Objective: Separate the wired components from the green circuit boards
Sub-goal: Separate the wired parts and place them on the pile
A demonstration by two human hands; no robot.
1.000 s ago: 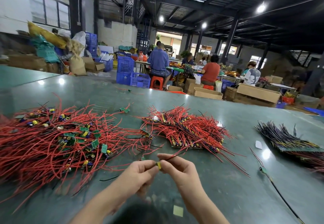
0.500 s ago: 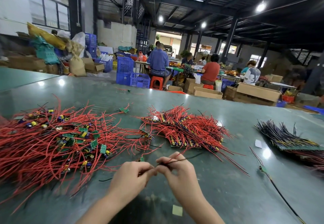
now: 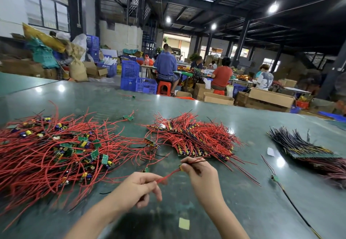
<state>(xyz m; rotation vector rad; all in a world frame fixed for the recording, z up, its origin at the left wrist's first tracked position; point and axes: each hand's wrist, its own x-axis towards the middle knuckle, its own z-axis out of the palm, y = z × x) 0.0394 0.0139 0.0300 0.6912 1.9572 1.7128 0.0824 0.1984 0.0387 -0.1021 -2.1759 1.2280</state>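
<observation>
No brand, label or writing could be read on anything near the hands. The left hand pinched the end of a red wire between thumb and forefinger, the other fingers loosely curled beneath. The right hand pinched the wire's far end, where a small yellow part sat at the fingertips, and a thin black wire ran out past its knuckles. The red wire stretched taut between the two hands, held just above the green table.

To the left lay a big loose heap of red wires tangled with small green boards and yellow-and-blue cylinders. Straight ahead sat a tidier pile of red wires with rows of yellow parts. Far right lay a bundle of dark wires on green boards. A small yellow paper square lay near the table's edge, between the forearms.
</observation>
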